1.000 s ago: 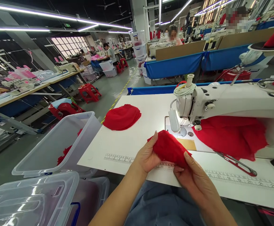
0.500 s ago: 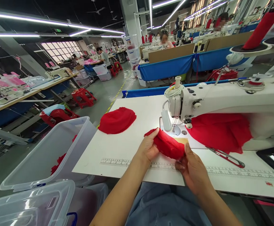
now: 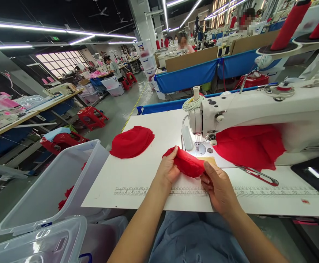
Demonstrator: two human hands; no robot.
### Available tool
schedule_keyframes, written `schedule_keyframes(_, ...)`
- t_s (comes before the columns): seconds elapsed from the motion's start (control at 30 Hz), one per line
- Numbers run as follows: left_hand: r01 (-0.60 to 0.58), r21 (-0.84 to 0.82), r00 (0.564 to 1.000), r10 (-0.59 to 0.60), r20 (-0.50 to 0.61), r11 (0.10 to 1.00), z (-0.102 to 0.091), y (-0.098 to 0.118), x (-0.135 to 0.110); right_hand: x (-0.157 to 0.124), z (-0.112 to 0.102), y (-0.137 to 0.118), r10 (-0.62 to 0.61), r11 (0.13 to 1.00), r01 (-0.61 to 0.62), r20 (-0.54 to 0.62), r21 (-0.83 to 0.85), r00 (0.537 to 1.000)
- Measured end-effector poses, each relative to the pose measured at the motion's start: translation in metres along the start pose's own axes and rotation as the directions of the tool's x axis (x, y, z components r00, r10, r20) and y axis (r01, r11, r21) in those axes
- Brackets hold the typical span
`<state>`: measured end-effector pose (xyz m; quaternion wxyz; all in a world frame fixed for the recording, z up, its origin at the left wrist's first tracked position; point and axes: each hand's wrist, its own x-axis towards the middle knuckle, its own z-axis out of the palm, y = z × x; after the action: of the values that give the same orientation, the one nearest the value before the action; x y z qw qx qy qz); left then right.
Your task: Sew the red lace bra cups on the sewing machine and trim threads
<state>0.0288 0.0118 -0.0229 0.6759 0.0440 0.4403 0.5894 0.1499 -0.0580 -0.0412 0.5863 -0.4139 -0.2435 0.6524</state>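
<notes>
A folded piece of red fabric [image 3: 188,163] is stretched between my two hands, just above the table in front of the sewing machine [image 3: 247,109]. My left hand [image 3: 168,168] pinches its left end, thumb on top. At the other end, my right hand [image 3: 217,184] grips it between thumb and fingers. Behind the fabric are the needle plate [image 3: 200,148] and a yellowish patch [image 3: 209,160] on the table. A stack of red fabric pieces [image 3: 132,142] lies to the left. More red cloth [image 3: 250,146] sits under the machine arm.
Thread snips [image 3: 258,175] and a black glossy device [image 3: 315,177] lie at right. A printed ruler [image 3: 137,191] runs along the white table's [image 3: 101,186] front. Left of the table stand a clear plastic bin [image 3: 47,175] with red scraps and a lidded box [image 3: 36,237]. Red thread cones [image 3: 291,25] stand upper right.
The view has shifted slightly, so most things sit a little further left. My right hand has come slightly closer to my left, and the red fabric between them looks more bunched.
</notes>
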Motion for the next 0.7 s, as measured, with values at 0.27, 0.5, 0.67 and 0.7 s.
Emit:
schedule_keyframes(0.27,-0.026,-0.004,0.998,0.026,-0.053,1.0,-0.003,0.0,0.005,0.002,-0.001,0.001,-0.021,0.994,0.023,0.014,-0.102,1.0)
schedule_keyframes(0.5,-0.05,0.009,0.997,0.05,-0.06,0.999,-0.001,-0.002,-0.001,-0.002,0.0,0.008,-0.175,0.901,0.216,0.139,-0.376,0.975)
schedule_keyframes(0.67,0.005,0.032,0.993,-0.001,-0.115,0.999,-0.003,0.007,0.0,-0.024,0.001,0.03,-0.419,0.57,0.61,0.443,-0.551,0.792)
schedule_keyframes(0.7,0.044,0.061,0.992,-0.036,-0.12,0.997,-0.004,0.009,0.001,-0.028,0.001,0.035,-0.458,0.479,0.672,0.492,-0.564,0.74)
